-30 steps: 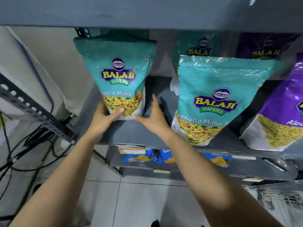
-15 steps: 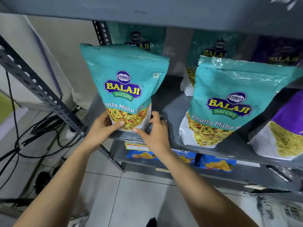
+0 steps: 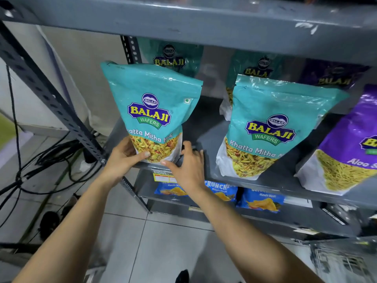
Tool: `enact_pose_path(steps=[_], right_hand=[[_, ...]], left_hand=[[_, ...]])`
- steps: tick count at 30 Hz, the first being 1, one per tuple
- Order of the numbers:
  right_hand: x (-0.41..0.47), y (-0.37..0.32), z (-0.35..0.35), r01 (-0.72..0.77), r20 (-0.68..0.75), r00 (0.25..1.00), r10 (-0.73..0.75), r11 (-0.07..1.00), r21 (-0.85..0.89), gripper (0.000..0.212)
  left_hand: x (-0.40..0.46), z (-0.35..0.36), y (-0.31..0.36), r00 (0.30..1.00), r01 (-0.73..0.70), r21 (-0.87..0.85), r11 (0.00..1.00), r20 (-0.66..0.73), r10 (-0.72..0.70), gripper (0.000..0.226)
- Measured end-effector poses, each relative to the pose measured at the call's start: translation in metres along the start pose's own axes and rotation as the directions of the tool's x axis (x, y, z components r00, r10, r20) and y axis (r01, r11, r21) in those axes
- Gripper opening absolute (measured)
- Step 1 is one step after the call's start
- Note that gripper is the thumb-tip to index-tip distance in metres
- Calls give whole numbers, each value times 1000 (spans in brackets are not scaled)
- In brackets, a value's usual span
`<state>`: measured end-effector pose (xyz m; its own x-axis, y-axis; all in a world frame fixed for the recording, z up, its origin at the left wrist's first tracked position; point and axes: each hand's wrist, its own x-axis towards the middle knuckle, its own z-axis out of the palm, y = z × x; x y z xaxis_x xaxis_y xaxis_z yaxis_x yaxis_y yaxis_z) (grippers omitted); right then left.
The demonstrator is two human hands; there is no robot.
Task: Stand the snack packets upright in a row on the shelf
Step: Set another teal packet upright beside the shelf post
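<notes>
Tip risk: Khatta Mitha packet (image 3: 152, 111) at shelf (image 3: 206, 139) edge.
We pinch its base, left hand (image 3: 122, 158) clasping, right hand (image 3: 187, 166) thumb only; release early, it topples forward.

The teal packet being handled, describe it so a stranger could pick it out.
On the grey metal shelf, look at the front row's far left end, beside the slanted perforated post. The teal Khatta Mitha packet there is the only one with the left hand and right hand at its base.

Bare forearms, no sleeves
</notes>
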<state>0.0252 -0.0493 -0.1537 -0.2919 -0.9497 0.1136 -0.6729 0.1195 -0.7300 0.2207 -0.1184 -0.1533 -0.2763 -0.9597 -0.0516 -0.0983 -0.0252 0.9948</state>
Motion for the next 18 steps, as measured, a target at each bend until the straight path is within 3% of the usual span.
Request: enact_pose_path(steps=[2,4,6,8,9,11,15,18], right_hand=[[-3,-2,-6,-16,29,999,14,998,57,72],[-7,-2,-16,-49,36,998,45,993,111,77],[-13,3,-28,-62,-11,998,64,984,167,67],[-23,13,-44,-32,-97,994,52,980,197,39],[-30,22,-53,-7,-145,989,34,983,186,23],[-48,42,-75,20,-208,978,15,986,165,3],[-82,97,-139,-72,-259,957,132,971,228,5],[-97,145,-208,-166,-355,904,237,962,217,19]], left_hand=[[-3,-3,-4,997,5,-20,1000,-81,-6,98],[-12,0,-5,974,-5,-6,1000,-226,3,100],[-29,15,1,903,-74,64,995,-420,94,72],[-51,44,10,805,-217,125,968,-539,250,36],[-62,63,16,788,-267,135,954,-539,296,25],[-77,104,23,823,-296,94,951,-480,303,18],[-87,200,31,941,-240,48,970,-235,244,18],[-91,282,37,963,-225,52,973,-140,230,16]])
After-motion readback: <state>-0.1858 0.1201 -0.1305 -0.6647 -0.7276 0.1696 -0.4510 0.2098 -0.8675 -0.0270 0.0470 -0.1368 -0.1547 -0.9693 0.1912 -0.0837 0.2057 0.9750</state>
